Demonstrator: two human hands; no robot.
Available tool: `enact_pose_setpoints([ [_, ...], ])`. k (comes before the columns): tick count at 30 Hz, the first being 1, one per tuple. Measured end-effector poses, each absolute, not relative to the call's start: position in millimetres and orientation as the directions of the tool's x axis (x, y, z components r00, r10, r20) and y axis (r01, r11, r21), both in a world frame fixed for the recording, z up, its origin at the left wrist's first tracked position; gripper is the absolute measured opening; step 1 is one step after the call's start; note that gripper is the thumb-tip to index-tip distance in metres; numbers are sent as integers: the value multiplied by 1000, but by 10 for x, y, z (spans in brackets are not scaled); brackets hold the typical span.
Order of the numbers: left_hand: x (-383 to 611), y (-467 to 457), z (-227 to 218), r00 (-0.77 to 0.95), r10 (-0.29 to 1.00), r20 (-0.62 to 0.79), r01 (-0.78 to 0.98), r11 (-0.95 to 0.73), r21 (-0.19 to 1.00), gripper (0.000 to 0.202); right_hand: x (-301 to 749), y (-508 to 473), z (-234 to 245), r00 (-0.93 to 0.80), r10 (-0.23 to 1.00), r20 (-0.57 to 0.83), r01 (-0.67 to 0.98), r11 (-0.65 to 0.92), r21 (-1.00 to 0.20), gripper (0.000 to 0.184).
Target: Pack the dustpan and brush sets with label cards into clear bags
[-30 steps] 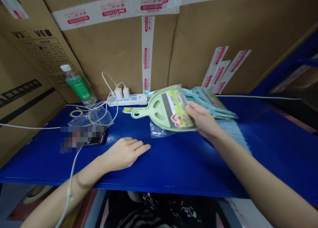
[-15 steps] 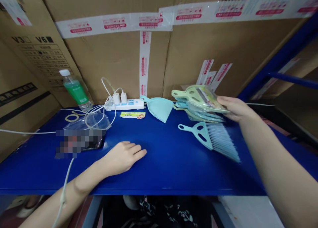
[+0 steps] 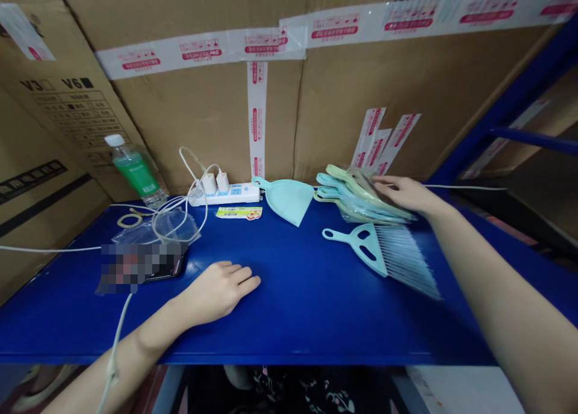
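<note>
My left hand (image 3: 221, 290) rests on the blue table with its fingers loosely curled and no object visible in it. Over at the right, my right hand (image 3: 406, 192) touches the top of a pile of plastic-wrapped dustpan-and-brush sets (image 3: 361, 198), its fingers stretched out. The uppermost pale green dustpan set (image 3: 345, 176) lies tilted on the light blue and green ones. In front of the pile is an unwrapped light blue hand brush (image 3: 372, 248) with its bristles to the right. A light blue dustpan (image 3: 289, 198) lies further left, near the cardboard wall.
A white power strip (image 3: 226, 194) with two chargers and tangled cables sits at the back, near a colourful label (image 3: 239, 212). Left are a green-labelled bottle (image 3: 139, 173), a hair tie (image 3: 129, 221), clear plastic and a partly pixelated phone (image 3: 167, 269). A blue metal frame (image 3: 519, 140) borders the right.
The pale green set held by my right hand has come down onto the pile, and the fingers have loosened from it. My left hand stays on the table. The view has shifted slightly.
</note>
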State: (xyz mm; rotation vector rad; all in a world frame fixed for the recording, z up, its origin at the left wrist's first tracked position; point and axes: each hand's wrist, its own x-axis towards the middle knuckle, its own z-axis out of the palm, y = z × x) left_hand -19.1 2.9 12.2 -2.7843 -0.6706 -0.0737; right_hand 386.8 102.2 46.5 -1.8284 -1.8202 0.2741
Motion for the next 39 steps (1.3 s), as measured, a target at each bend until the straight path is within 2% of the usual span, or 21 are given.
enact_pose_setpoints([
  [4, -186, 30, 125, 883, 459, 95, 468, -852, -235, 25, 3598, 1000, 519, 3, 988, 155, 880, 70, -469, 47],
  [8, -191, 29, 112, 884, 457, 95, 466, -855, -227, 25, 3490, 989, 488, -5, 990, 138, 901, 64, -428, 53],
  [14, -181, 30, 110, 888, 448, 100, 459, -857, -235, 25, 3436, 1027, 374, -36, 984, 176, 925, 100, -367, 56],
  [24, -168, 30, 115, 883, 459, 101, 469, -848, -247, 22, 3408, 977, 292, -47, 952, 303, 927, 154, -341, 53],
  [29, -171, 81, 70, 863, 486, 138, 505, -831, -232, 26, 3436, 901, 294, -69, 951, 302, 932, 170, -322, 57],
  [34, -145, 201, 45, 824, 519, 227, 565, -786, -251, 31, 3499, 852, 209, -170, 891, 421, 960, 246, -132, 59],
  [37, -105, 295, 47, 804, 530, 269, 593, -743, -311, 34, 3461, 764, 231, -297, 787, 541, 939, 343, 15, 52],
  [39, -55, 362, 46, 795, 543, 270, 606, -713, -353, 37, 3376, 663, 292, -402, 720, 566, 905, 408, 123, 46],
])
